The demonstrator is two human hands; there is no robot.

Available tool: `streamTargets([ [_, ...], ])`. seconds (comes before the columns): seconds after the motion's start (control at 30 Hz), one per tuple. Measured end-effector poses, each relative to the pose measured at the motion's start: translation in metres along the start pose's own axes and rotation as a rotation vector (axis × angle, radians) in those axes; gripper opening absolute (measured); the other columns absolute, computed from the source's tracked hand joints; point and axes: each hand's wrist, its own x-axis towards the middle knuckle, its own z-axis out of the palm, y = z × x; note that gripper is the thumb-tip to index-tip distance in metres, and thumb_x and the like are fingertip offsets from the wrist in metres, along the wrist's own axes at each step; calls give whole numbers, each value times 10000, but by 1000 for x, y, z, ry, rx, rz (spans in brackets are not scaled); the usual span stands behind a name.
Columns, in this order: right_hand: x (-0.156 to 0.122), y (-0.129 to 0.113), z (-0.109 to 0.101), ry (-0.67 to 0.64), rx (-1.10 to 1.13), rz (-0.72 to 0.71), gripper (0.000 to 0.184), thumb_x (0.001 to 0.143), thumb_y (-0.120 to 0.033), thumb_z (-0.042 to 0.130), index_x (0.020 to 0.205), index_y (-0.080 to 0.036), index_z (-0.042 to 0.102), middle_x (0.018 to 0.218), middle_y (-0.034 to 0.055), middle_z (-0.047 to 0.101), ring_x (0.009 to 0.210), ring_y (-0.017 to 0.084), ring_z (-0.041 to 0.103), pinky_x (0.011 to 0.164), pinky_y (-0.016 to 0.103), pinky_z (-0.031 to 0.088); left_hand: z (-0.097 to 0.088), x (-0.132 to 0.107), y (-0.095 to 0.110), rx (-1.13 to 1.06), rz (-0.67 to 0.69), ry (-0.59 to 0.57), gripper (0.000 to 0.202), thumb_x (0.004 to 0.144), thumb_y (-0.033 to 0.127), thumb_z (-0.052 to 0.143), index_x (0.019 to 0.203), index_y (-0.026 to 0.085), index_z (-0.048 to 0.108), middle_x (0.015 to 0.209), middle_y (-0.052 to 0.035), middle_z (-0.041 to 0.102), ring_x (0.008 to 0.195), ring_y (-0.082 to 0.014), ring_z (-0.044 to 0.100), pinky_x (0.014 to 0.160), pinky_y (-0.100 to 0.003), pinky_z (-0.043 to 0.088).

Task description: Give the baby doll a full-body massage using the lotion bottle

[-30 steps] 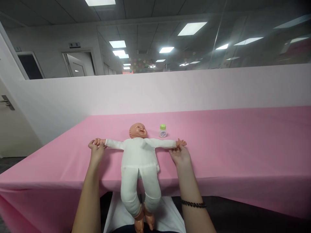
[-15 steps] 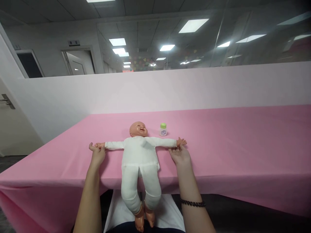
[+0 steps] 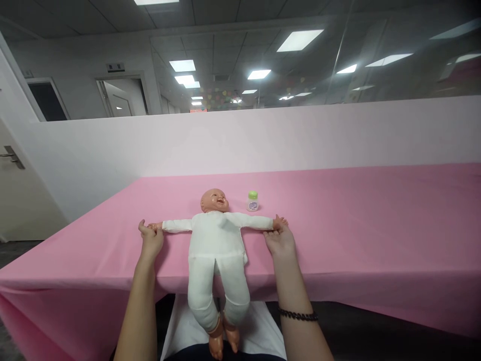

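A baby doll [image 3: 216, 245] in a white suit lies face up on the pink table [image 3: 356, 225], arms spread wide, legs hanging over the near edge. My left hand [image 3: 150, 239] is closed round the doll's left-side hand at the wrist. My right hand [image 3: 280, 240] grips the doll's other hand at the end of the sleeve. A small white bottle with a green cap [image 3: 252, 201] stands just right of the doll's head.
A pale partition wall [image 3: 263, 135] runs along the table's far side. A door with a handle [image 3: 11, 158] is at the left. White cloth [image 3: 259, 326] lies below the doll's feet, under the table edge.
The doll's left-side arm has dropped from slightly raised to flat on the table, with my left hand still on it. My right hand has barely moved.
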Motion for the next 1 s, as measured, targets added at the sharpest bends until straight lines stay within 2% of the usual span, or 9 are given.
streamTargets([
  [0.17,-4,1,-5,-42,1,1,329,775,-132,599,1053,-296,661,1069,-33,637,934,96,627,893,265,548,-2,-8,11,137,-13,27,703,919,189,521,1515,21,187,1415,-291,366,1454,-336,320,1150,-490,385],
  [0.37,-1,5,-14,-93,-66,-38,249,748,-173,569,963,-272,645,1073,-5,641,987,128,626,936,326,550,-2,-9,4,214,40,-73,466,959,273,419,1387,106,493,1447,-241,410,1453,-349,359,1153,-540,383],
  [0.5,-3,5,-14,-124,-65,-47,235,740,-164,558,934,-269,636,1060,1,640,993,132,630,941,327,555,1,-11,4,379,72,-99,501,938,267,449,1402,86,500,1553,-271,334,1538,-375,189,1208,-572,268],
  [0.6,-8,5,-11,-82,-27,-14,198,755,-148,561,905,-261,624,1029,0,637,962,128,638,902,309,570,1,-24,15,536,83,-92,572,936,316,473,1445,55,461,1605,-300,252,1531,-465,130,1194,-674,168],
  [0.7,-12,4,-11,-90,-10,38,125,779,-167,577,868,-248,607,1001,-1,638,914,132,643,845,301,583,-7,-59,23,562,187,-7,609,963,387,425,1472,52,423,1598,-295,284,1511,-505,143,1159,-736,161],
  [0.77,-13,4,-12,-128,-36,41,94,795,-191,586,869,-247,605,1017,3,641,918,137,645,833,300,584,-14,-95,18,426,351,55,599,975,400,408,1499,111,379,1565,-247,368,1502,-392,273,1211,-609,235],
  [0.83,-13,4,-14,-158,-78,20,111,805,-206,590,904,-252,611,1044,4,642,946,137,644,853,301,576,-18,-138,3,273,443,70,626,967,400,445,1544,217,283,1567,-184,371,1497,-323,306,1226,-531,278],
  [0.9,-13,5,-14,-171,-97,-10,180,810,-212,589,978,-269,615,1066,-5,642,967,127,640,881,297,562,-17,-185,-20,171,438,13,706,940,393,500,1562,299,179,1578,-150,337,1499,-304,310,1240,-520,272],
  [1.0,-14,6,-11,-155,-80,-21,252,825,-217,582,1064,-293,600,1076,-23,640,964,103,638,893,274,546,-1,-247,-60,0,246,-177,739,936,420,499,1555,345,102,1581,-137,335,1502,-282,325,1237,-480,304],
])
